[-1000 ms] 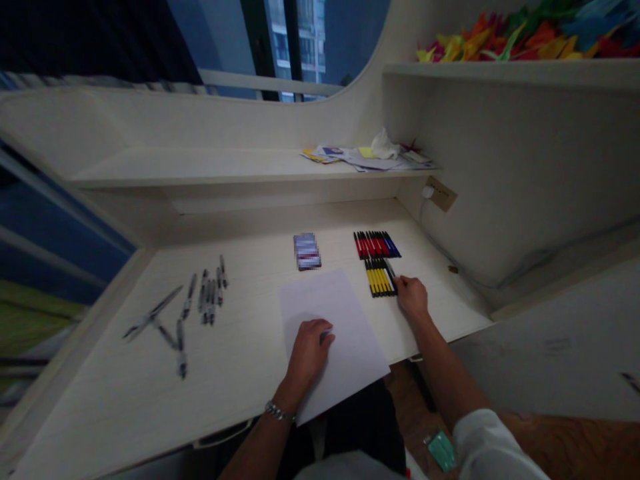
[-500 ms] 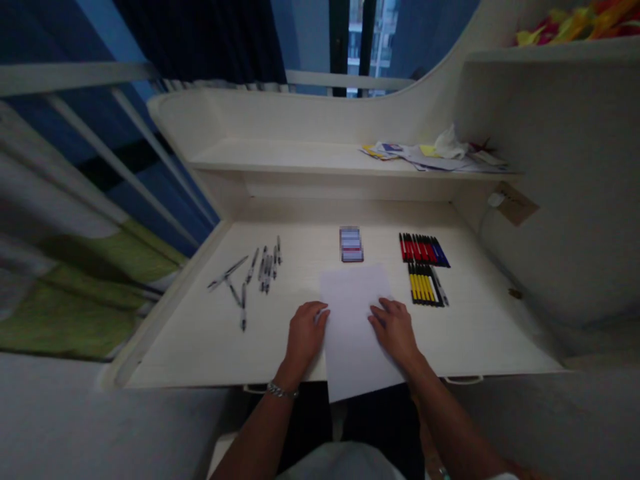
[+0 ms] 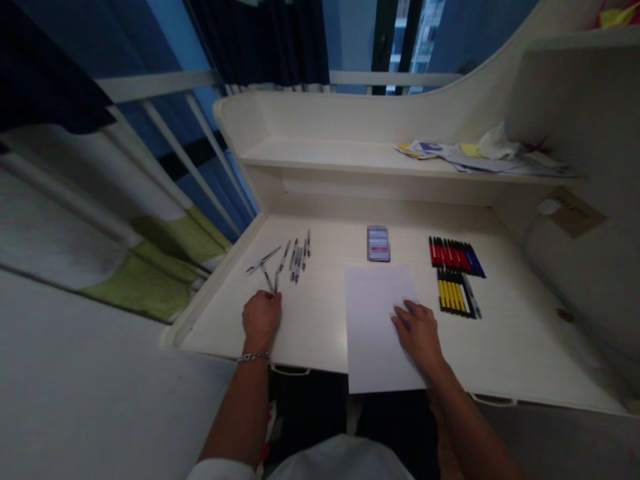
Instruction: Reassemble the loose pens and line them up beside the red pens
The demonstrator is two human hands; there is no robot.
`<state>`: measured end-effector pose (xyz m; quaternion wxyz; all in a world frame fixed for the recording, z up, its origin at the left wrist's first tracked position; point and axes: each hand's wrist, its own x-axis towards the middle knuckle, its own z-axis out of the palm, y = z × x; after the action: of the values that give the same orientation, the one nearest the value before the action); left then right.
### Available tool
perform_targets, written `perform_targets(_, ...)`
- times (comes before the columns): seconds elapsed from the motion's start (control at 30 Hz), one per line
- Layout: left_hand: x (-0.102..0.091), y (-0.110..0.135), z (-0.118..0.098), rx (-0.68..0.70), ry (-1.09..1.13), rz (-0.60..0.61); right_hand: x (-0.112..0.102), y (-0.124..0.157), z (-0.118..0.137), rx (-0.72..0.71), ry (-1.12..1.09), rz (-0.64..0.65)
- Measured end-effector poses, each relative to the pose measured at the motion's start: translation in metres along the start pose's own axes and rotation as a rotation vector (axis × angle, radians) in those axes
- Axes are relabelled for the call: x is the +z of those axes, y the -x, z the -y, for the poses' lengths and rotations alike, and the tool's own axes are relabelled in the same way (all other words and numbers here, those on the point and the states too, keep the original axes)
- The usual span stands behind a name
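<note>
My left hand (image 3: 262,317) is closed at the lower end of the nearest clear-barrelled pen (image 3: 277,281), whose tip end is hidden by the fingers. Just beyond it, more pens of the same kind (image 3: 299,259) lie loosely, some crossing each other. On the right side of a white sheet of paper (image 3: 373,327) rests my right hand (image 3: 419,331), open, with its fingers spread on the sheet. The paper's near end hangs over the desk's front edge.
Behind the paper lies a phone (image 3: 379,244) with its screen blurred. To the right are rows of red and blue pens (image 3: 453,255) and yellow pens (image 3: 453,293). Papers and a crumpled tissue (image 3: 496,141) lie on the desk's shelf (image 3: 320,148).
My left hand has left the paper's left edge and moved left to the loose pens, closing at one. My right hand stays on the paper. The view has turned left.
</note>
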<state>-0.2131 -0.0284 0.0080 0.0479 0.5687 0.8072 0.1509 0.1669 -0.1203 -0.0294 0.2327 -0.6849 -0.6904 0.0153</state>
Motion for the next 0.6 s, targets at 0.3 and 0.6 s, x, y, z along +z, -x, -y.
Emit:
perform_targets(0.3,-0.017,0.013,-0.017,0.085,0.083,0.095,-0.001,0.0,0.004,0.023,-0.01,-0.008)
perform_targets(0.6,0.012,0.1,-0.148,0.435,0.531,0.497,-0.008,-0.003,0.016,0.074,0.021,0.011)
